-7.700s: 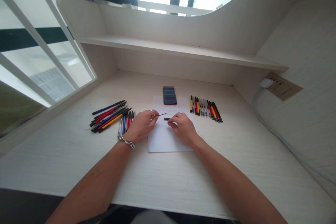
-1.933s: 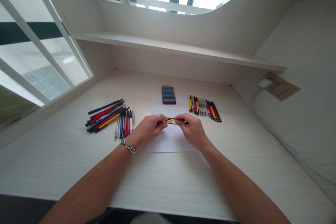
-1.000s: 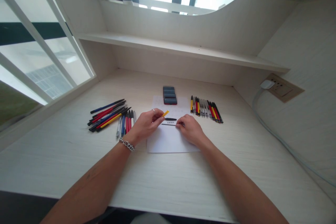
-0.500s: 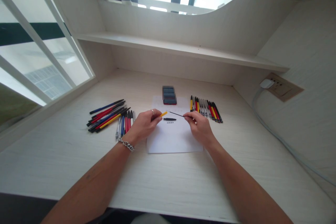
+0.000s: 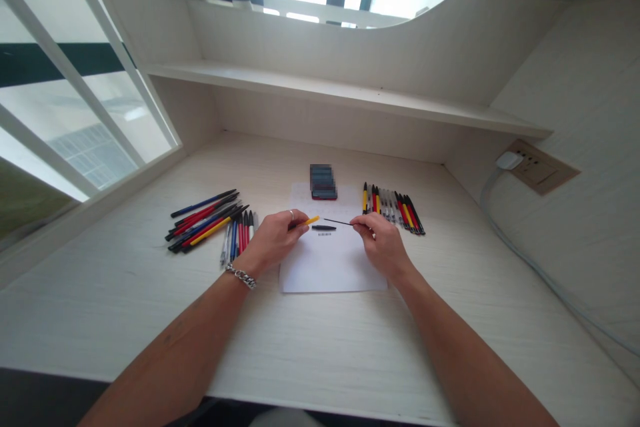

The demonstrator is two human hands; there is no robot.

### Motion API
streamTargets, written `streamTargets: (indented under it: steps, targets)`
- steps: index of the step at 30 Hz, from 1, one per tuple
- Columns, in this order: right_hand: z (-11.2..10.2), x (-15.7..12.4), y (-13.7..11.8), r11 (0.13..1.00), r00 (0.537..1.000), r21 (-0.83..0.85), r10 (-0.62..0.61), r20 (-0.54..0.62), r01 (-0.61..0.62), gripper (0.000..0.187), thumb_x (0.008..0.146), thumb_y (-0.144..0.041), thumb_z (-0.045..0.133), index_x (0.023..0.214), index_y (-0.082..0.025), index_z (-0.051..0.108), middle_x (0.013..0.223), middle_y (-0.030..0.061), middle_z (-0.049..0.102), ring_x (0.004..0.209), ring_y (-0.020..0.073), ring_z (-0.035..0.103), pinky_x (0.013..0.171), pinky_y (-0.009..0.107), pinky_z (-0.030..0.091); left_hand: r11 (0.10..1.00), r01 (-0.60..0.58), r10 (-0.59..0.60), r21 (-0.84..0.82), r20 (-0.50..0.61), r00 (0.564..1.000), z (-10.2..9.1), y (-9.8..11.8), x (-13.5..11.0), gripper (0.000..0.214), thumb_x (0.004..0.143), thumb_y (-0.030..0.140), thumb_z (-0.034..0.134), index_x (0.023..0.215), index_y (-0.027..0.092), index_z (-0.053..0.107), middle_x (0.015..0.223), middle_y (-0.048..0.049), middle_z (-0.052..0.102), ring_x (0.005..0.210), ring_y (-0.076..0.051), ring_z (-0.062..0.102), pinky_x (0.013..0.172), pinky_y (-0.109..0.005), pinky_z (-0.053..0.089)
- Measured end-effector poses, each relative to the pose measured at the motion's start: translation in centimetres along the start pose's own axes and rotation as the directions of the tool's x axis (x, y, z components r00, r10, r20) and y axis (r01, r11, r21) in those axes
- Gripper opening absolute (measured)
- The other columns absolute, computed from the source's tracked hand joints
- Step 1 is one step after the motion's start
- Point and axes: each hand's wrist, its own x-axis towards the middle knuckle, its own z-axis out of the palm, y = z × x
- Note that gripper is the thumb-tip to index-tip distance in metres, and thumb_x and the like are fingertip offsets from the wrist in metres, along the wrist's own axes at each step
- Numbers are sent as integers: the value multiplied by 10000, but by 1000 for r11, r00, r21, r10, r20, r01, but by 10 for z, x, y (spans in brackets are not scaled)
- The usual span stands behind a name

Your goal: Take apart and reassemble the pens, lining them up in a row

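Note:
My left hand [image 5: 281, 235] is closed on a yellow pen barrel [image 5: 312, 221], whose end sticks out to the right between thumb and fingers. A thin dark pen refill [image 5: 338, 221] is pinched in my right hand [image 5: 381, 240], its tip pointing left at the barrel with a small gap between them. Below that gap lies a short black pen part [image 5: 324, 228], perhaps a cap, on a sheet of white paper [image 5: 330, 270]. Both hands are over the paper's side edges.
A loose pile of pens [image 5: 205, 220] and a row of pens [image 5: 242, 233] lie on the left. Another row of pens [image 5: 393, 207] is on the right. Behind the paper sits a pixelated dark object [image 5: 323, 181]. A cable [image 5: 520, 250] hangs from the wall socket [image 5: 543, 167].
The barrel's end and the refill have tilted slightly and sit a touch lower against the paper. Both hands keep nearly the same place and hold.

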Motion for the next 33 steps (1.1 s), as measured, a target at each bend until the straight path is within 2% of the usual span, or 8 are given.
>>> streamTargets:
  steps: [6, 10, 16, 20, 22, 25, 29, 33]
  targets:
    - [1, -2, -10, 996, 997, -43, -74, 4, 74, 233, 886, -177, 440, 915, -216, 669, 896, 73, 612, 885, 203, 543, 795, 325, 426, 999, -43, 43, 9, -1, 999, 5, -1, -1, 153, 798, 259, 569, 904, 226, 674, 879, -15, 683, 809, -167, 611, 748, -264, 465]
    - [10, -5, -21, 997, 996, -6, -78, 54, 78, 216, 885, -189, 449, 933, -215, 658, 881, 65, 617, 867, 194, 546, 786, 315, 425, 997, -82, 81, 16, 55, 995, 10, 3, -3, 151, 792, 249, 580, 906, 233, 677, 871, -12, 680, 785, -165, 607, 732, -260, 462]
    - [22, -3, -23, 968, 990, 209, 123, 72, -136, 256, 867, -340, 500, 1071, -208, 581, 853, 47, 643, 741, 166, 572, 692, 284, 447, 999, -53, 53, -1, 71, 996, 9, 3, -2, 145, 796, 267, 568, 893, 228, 669, 858, -14, 687, 781, -170, 612, 719, -262, 460]
    - [27, 3, -15, 880, 960, 385, 262, 93, -278, 354, 917, -433, 349, 1078, -177, 532, 826, 52, 647, 684, 153, 571, 627, 272, 449, 999, -20, 21, -30, 36, 999, 5, 0, 0, 155, 815, 281, 536, 894, 225, 658, 860, -11, 690, 783, -166, 612, 708, -259, 458]
    - [28, 5, -11, 917, 964, 297, 253, 80, -265, 315, 914, -404, 364, 978, -184, 580, 830, 50, 643, 700, 154, 565, 649, 278, 442, 999, 0, 1, -33, 23, 1000, 4, -1, 0, 167, 824, 289, 521, 898, 226, 656, 862, -13, 692, 784, -168, 614, 706, -262, 459]
    - [32, 5, -11, 990, 984, 37, 134, 121, -139, 157, 849, -289, 516, 873, -210, 649, 864, 43, 630, 793, 165, 558, 730, 287, 415, 999, 3, -2, -33, 21, 1000, 4, -2, 0, 175, 826, 293, 515, 902, 223, 656, 873, -19, 695, 798, -174, 617, 717, -267, 460]
    - [41, 7, -13, 985, 977, -159, 96, 191, -66, 139, 812, -220, 567, 901, -240, 672, 869, 41, 607, 828, 171, 541, 735, 282, 389, 1000, -11, 11, -13, 26, 1000, 4, -1, 0, 171, 819, 290, 521, 896, 225, 659, 872, -18, 697, 802, -176, 616, 724, -268, 456]
    - [52, 11, -13, 968, 967, -241, 118, 226, -62, 136, 823, -225, 551, 867, -238, 679, 848, 50, 587, 812, 179, 530, 708, 282, 372, 1000, -8, 9, -13, 33, 999, 3, -1, 0, 169, 820, 288, 519, 895, 225, 656, 860, -16, 695, 789, -173, 613, 723, -267, 455]
